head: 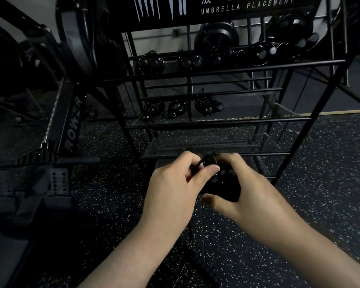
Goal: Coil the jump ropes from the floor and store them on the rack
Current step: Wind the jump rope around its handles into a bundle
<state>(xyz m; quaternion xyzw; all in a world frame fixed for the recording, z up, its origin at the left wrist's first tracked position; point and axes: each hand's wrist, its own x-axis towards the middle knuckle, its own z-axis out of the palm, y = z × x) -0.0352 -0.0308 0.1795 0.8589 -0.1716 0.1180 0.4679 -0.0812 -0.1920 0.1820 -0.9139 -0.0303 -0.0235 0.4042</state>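
Both hands meet in front of the black metal rack (220, 123), low in the view. My left hand (175, 190) pinches the thin cord and the black jump rope handles (210, 161) between thumb and fingers. My right hand (243, 190) grips the dark bundle of the same rope from the right and below. A beaded length of rope (202, 265) trails down over the floor between my forearms. Several coiled ropes (152, 62) lie on the rack's upper shelf, and three more coiled ropes (208, 104) sit on the middle shelf.
A rowing machine (71, 125) marked ROWER stands to the left of the rack. The rack's bottom mesh shelf (247, 146) is just behind my hands. Speckled rubber floor (320, 163) spreads to the right. A sign reading UMBRELLA PLACEMENT (245, 6) tops the rack.
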